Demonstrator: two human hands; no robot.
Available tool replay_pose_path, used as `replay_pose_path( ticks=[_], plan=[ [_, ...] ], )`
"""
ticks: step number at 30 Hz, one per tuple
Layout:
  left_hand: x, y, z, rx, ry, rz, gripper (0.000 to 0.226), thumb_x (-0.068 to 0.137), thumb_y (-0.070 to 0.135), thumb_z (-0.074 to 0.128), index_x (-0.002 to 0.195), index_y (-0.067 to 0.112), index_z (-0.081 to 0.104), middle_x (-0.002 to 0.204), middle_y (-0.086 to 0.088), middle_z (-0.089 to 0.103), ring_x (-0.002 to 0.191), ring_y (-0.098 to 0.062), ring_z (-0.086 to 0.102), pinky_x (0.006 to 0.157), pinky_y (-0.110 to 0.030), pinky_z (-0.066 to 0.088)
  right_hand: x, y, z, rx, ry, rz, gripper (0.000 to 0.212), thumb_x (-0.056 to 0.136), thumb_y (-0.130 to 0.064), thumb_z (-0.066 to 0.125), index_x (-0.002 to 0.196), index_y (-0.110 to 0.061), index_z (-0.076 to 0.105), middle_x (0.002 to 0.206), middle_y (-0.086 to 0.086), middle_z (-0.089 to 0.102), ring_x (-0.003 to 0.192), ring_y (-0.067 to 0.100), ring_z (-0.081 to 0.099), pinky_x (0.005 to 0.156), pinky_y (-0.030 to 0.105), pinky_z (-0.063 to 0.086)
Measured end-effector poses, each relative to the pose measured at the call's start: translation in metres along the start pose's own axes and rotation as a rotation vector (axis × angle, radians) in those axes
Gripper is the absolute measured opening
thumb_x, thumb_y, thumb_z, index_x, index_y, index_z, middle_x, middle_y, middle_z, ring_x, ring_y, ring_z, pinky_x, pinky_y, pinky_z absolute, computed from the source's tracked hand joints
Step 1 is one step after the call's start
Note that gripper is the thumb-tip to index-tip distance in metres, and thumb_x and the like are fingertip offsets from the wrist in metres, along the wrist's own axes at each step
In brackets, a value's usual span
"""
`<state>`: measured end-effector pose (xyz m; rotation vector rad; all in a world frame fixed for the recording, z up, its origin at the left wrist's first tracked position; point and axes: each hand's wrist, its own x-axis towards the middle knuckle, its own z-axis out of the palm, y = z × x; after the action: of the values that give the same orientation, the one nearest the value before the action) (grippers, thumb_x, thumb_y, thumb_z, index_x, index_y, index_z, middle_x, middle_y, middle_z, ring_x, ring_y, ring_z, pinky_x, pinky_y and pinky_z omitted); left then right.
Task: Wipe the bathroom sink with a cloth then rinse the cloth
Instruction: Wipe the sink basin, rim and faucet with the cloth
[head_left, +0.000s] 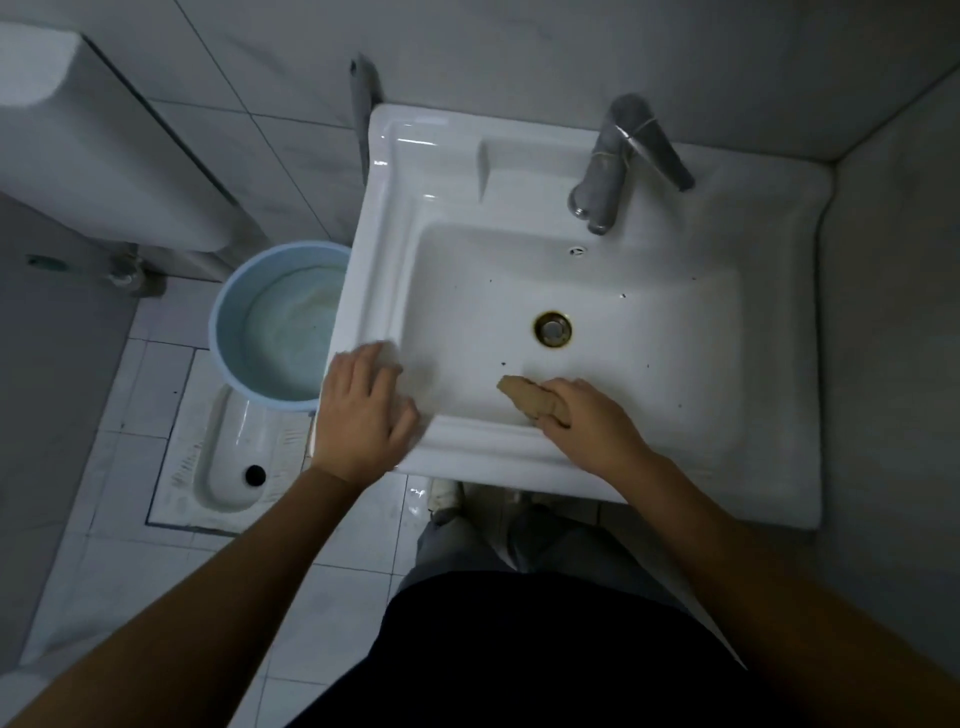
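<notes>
Left of centre: a light-blue bucket (228, 306) holding water stands on the white tiled floor (150, 374). Lower left: a white squat pan (223, 457) with a dark drain hole, just below the bucket. Upper left: a white cistern (104, 156).

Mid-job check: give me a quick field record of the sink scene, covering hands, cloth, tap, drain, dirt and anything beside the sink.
left hand: rests on the sink's near-left corner, holds nothing
right hand: grips the cloth
cloth: brown, bunched, against the basin's near wall
sink: white, dark specks scattered in the basin
faucet: at the back, no running water visible
drain: brass-ringed, mid-basin
bucket: blue, holds water, on the floor left of the sink
</notes>
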<state>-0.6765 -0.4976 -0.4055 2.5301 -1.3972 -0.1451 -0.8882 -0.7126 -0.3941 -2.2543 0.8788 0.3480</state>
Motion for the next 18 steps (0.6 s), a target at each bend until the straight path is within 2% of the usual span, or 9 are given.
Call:
replay_pose_path(
  ticks=[5,8,11,18],
  plan=[
    [-0.027,0.058,0.02,-0.038,-0.067,0.059,0.04,0.096,0.042,0.046,0.115,0.011,0.063,0.127,-0.014,0.062,0.118,-0.033,0.056,0.108,-0.047,0.039,-0.025,0.042,-0.02,-0.078,0.029,-0.012,0.028,0.095,-0.033,0.058,0.117,-0.017,0.059,0.103,0.004,0.06,0.091,0.021,0.059,0.078,0.037,0.053],
    [-0.036,0.067,0.036,-0.018,-0.042,0.082,0.033,0.098,0.037,0.047,0.112,0.011,0.061,0.116,-0.011,0.064,0.11,-0.031,0.057,0.103,-0.043,0.039,-0.044,0.064,-0.027,-0.097,0.067,-0.016,0.03,0.094,-0.032,0.058,0.121,-0.018,0.06,0.105,0.004,0.059,0.095,0.021,0.057,0.08,0.04,0.052],
    [-0.035,0.063,0.044,-0.014,0.002,0.091,0.03,0.097,0.036,0.047,0.111,0.012,0.059,0.112,-0.009,0.064,0.106,-0.029,0.055,0.1,-0.041,0.039,-0.069,0.083,-0.03,-0.088,0.136,-0.028,0.035,0.092,-0.03,0.062,0.126,-0.022,0.061,0.108,0.001,0.059,0.101,0.02,0.054,0.08,0.037,0.049],
    [-0.034,0.061,0.048,-0.012,0.022,0.112,0.03,0.096,0.037,0.046,0.109,0.012,0.058,0.11,-0.008,0.064,0.105,-0.027,0.055,0.096,-0.04,0.039,-0.074,0.063,-0.01,-0.086,0.206,-0.059,0.045,0.09,-0.029,0.064,0.134,-0.023,0.06,0.113,0.001,0.058,0.108,0.022,0.051,0.086,0.037,0.049]
  ],
)
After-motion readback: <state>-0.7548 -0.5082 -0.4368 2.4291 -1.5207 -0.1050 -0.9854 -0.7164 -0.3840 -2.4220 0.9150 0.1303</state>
